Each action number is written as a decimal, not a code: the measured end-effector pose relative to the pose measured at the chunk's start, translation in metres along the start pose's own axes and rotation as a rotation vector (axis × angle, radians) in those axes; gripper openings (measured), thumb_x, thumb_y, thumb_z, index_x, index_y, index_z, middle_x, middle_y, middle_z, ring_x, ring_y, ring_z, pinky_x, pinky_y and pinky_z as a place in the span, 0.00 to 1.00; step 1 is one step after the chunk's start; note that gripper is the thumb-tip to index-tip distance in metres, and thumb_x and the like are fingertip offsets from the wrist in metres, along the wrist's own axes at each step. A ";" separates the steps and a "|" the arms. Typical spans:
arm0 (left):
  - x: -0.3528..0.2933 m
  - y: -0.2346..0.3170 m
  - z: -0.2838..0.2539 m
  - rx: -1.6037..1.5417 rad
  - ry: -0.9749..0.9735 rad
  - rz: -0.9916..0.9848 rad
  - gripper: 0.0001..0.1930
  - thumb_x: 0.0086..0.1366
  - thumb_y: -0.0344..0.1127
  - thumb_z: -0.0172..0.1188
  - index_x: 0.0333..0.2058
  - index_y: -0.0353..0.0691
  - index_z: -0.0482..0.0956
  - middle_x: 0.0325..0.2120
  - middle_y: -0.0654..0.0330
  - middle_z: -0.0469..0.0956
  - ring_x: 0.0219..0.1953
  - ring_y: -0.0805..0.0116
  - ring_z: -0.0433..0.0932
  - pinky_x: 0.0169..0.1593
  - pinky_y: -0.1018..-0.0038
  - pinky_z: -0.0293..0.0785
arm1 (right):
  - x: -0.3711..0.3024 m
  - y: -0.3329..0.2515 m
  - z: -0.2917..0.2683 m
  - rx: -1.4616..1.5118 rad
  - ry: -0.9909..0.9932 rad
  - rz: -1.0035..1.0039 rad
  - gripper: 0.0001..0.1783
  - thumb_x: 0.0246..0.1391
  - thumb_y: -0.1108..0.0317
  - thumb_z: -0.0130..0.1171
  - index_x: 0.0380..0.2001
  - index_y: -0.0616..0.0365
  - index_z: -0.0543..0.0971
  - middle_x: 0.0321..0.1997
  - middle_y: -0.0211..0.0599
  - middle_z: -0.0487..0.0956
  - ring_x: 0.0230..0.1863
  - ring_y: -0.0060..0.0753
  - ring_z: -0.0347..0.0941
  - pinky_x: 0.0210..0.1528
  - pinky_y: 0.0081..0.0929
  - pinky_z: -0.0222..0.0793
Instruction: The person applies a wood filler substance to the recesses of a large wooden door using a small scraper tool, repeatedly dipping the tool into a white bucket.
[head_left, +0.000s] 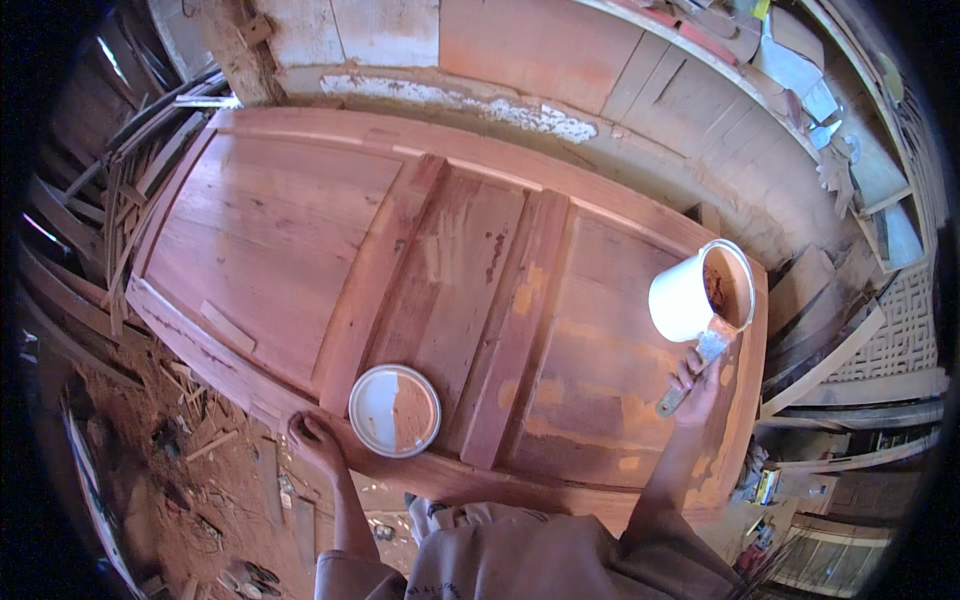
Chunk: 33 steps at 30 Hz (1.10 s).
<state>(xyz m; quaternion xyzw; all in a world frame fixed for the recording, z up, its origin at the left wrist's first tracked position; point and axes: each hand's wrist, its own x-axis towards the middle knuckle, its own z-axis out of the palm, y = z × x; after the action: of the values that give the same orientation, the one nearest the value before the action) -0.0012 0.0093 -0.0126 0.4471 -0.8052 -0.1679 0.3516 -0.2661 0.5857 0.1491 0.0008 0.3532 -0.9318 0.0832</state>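
Observation:
My right hand (697, 392) grips a putty knife (686, 371), its blade against the rim of a white bucket (682, 300). Orange-brown filler lies inside the bucket, which is tilted with its mouth to the right on a panelled wooden door (450, 260). Patches of lighter filler (575, 440) mark the door's right panel and rails. By the near edge of the door, my left hand (318, 446) is loosely curled, fingers apart from the thumb, with nothing visible in it. Close to it sits a round white lid (394, 410) with filler spread over its right half.
A thin wood strip (228, 327) lies on the door's left panel. Stacked boards (150, 190) stand at the left, above a floor (190, 500) strewn with sawdust and offcuts. Behind the door is a plank wall (540, 50); shelving with templates (800, 80) runs along the upper right.

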 end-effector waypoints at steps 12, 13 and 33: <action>0.003 0.021 -0.011 -0.044 -0.054 0.058 0.14 0.64 0.35 0.56 0.44 0.31 0.74 0.46 0.43 0.72 0.47 0.44 0.72 0.52 0.53 0.68 | -0.025 0.080 0.045 0.095 -0.081 0.248 0.28 0.68 0.48 0.42 0.60 0.56 0.64 0.29 0.25 0.64 0.22 0.19 0.59 0.26 0.23 0.61; -0.001 0.013 -0.009 -0.021 -0.061 -0.002 0.14 0.64 0.34 0.56 0.44 0.30 0.74 0.48 0.41 0.70 0.49 0.41 0.71 0.53 0.53 0.68 | -0.027 0.088 0.048 0.096 -0.116 0.297 0.28 0.67 0.48 0.42 0.60 0.55 0.65 0.29 0.25 0.64 0.22 0.19 0.60 0.26 0.24 0.62; 0.030 0.029 -0.002 -0.339 -0.349 -0.355 0.14 0.67 0.40 0.57 0.38 0.31 0.76 0.36 0.48 0.77 0.33 0.58 0.77 0.37 0.64 0.73 | -0.058 0.128 0.079 -0.135 -0.083 0.548 0.33 0.64 0.47 0.49 0.63 0.57 0.62 0.31 0.26 0.66 0.24 0.21 0.62 0.29 0.25 0.63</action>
<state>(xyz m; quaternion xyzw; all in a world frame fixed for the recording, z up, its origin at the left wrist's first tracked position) -0.0280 -0.0001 0.0183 0.4801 -0.7232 -0.4331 0.2427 -0.1842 0.4483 0.1280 0.0527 0.3973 -0.8482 0.3464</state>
